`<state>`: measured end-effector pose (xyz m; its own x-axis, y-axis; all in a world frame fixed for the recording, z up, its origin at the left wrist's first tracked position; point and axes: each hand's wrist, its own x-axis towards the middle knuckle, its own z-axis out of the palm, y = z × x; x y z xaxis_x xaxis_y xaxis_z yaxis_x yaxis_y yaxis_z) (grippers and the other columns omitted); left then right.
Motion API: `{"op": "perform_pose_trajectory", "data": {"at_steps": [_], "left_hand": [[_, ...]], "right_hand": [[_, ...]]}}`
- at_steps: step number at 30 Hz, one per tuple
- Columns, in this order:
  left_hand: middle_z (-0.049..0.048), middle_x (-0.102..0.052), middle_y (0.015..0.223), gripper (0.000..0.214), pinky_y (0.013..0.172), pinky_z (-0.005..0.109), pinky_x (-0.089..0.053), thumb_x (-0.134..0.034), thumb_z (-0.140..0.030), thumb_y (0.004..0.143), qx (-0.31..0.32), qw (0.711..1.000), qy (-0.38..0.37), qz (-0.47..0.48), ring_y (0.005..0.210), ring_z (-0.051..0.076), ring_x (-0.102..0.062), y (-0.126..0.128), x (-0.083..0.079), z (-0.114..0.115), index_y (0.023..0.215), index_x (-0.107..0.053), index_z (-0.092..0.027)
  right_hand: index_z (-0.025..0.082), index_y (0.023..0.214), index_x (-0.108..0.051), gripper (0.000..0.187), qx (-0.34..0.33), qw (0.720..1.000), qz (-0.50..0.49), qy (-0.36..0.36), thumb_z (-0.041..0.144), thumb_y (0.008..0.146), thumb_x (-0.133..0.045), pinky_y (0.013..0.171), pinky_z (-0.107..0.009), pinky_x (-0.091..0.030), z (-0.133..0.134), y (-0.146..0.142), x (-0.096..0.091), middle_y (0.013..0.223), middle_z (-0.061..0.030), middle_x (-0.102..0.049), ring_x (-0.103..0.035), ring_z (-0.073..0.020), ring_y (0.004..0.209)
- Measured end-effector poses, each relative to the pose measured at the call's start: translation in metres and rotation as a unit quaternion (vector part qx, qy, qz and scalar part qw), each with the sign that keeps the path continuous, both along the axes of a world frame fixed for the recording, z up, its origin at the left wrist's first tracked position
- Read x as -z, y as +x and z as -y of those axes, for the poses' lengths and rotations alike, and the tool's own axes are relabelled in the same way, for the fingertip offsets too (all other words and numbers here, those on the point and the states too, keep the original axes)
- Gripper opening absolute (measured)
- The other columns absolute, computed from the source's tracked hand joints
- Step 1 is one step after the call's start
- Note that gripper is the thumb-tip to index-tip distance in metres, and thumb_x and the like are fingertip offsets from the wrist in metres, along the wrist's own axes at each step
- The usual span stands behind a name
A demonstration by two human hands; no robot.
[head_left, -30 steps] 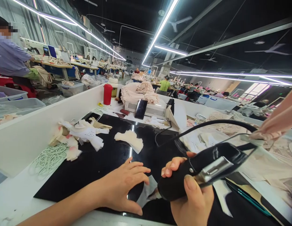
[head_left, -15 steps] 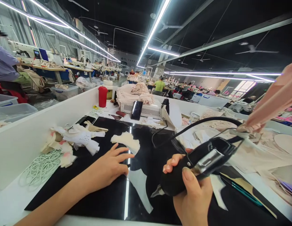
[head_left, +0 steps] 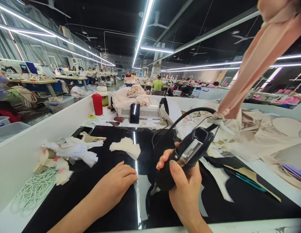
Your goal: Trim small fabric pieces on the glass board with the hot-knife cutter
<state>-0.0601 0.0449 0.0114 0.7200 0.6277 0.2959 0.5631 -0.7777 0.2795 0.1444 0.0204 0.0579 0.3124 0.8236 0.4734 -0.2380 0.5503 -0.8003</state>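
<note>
My left hand (head_left: 118,183) rests low over the glossy black board (head_left: 92,200), its fingers drawn together at the upper left edge of a sheer white fabric piece (head_left: 143,199). The fingertips pinch that edge; the thumb is largely hidden. My right hand (head_left: 184,184) is wrapped around a black corded hand tool (head_left: 186,155) with a pointed metal tip (head_left: 154,189). Its tip hangs close to the right side of the sheer piece. A knotted pink cloth strip (head_left: 247,71) is tied to the tool's rear end. Beyond my left hand lies a cream fabric stack (head_left: 126,147).
White scraps (head_left: 77,149) and a pale green cord (head_left: 35,184) lie at left. On the right are a white cut piece (head_left: 219,181), teal tweezers (head_left: 250,182) and heaped beige fabric (head_left: 267,142). A red cup (head_left: 97,104) and phone (head_left: 134,113) stand at the back.
My left hand's spread fingers have closed together at the sheer piece, which has turned slightly. My right hand and the tool have shifted left in view. The camera view has also moved.
</note>
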Motion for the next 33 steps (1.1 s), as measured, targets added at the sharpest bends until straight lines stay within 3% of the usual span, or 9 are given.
{"op": "perform_pose_trajectory", "data": {"at_steps": [3, 7, 10, 15, 33], "left_hand": [[0.0061, -0.067, 0.129, 0.026, 0.123, 0.058, -0.032, -0.057, -0.013, 0.101, -0.014, 0.999, -0.033, 0.009, 0.122, 0.022, -0.063, 0.007, -0.002, 0.006, 0.125, -0.061, -0.023], [0.0067, -0.062, 0.141, 0.048, 0.125, 0.062, -0.023, -0.077, -0.023, 0.09, -0.033, 0.993, -0.113, 0.009, 0.134, 0.027, -0.056, 0.017, -0.003, 0.017, 0.134, -0.059, -0.026], [0.0077, -0.059, 0.147, 0.062, 0.126, 0.064, -0.018, -0.084, -0.034, 0.084, -0.031, 0.987, -0.158, 0.0, 0.14, 0.031, -0.05, 0.02, -0.002, 0.02, 0.139, -0.058, -0.026], [0.0078, -0.054, 0.153, 0.073, 0.126, 0.065, -0.016, -0.086, -0.042, 0.08, -0.031, 0.982, -0.185, -0.016, 0.145, 0.034, -0.043, 0.02, -0.002, 0.018, 0.145, -0.056, -0.026], [0.0097, -0.053, 0.153, 0.072, 0.124, 0.068, -0.015, -0.083, -0.038, 0.082, -0.021, 0.98, -0.195, -0.035, 0.146, 0.034, -0.042, 0.024, -0.015, 0.02, 0.146, -0.054, -0.025]], "right_hand": [[0.031, 0.105, -0.06, 0.022, -0.002, 1.0, 0.005, -0.005, 0.037, 0.09, -0.075, 0.068, -0.029, -0.054, -0.002, -0.005, -0.001, 0.087, 0.0049, -0.067, -0.064, -0.0123, 0.068], [0.03, 0.102, -0.06, 0.023, 0.004, 1.0, -0.001, -0.018, 0.039, 0.088, -0.077, 0.067, -0.028, -0.056, -0.007, -0.008, 0.001, 0.088, 0.005, -0.068, -0.065, -0.0122, 0.067], [0.029, 0.102, -0.06, 0.024, 0.006, 1.0, -0.001, -0.019, 0.038, 0.088, -0.077, 0.067, -0.028, -0.056, -0.01, -0.008, 0.005, 0.087, 0.0042, -0.069, -0.066, -0.0124, 0.067], [0.028, 0.102, -0.06, 0.022, 0.005, 1.0, 0.011, -0.011, 0.036, 0.089, -0.076, 0.063, -0.027, -0.055, -0.011, -0.006, 0.011, 0.088, 0.0038, -0.068, -0.064, -0.0127, 0.067], [0.028, 0.101, -0.059, 0.013, 0.029, 0.999, 0.032, 0.001, 0.03, 0.094, -0.07, 0.066, -0.026, -0.055, -0.007, -0.008, 0.007, 0.088, 0.0051, -0.068, -0.065, -0.0108, 0.066]]}}
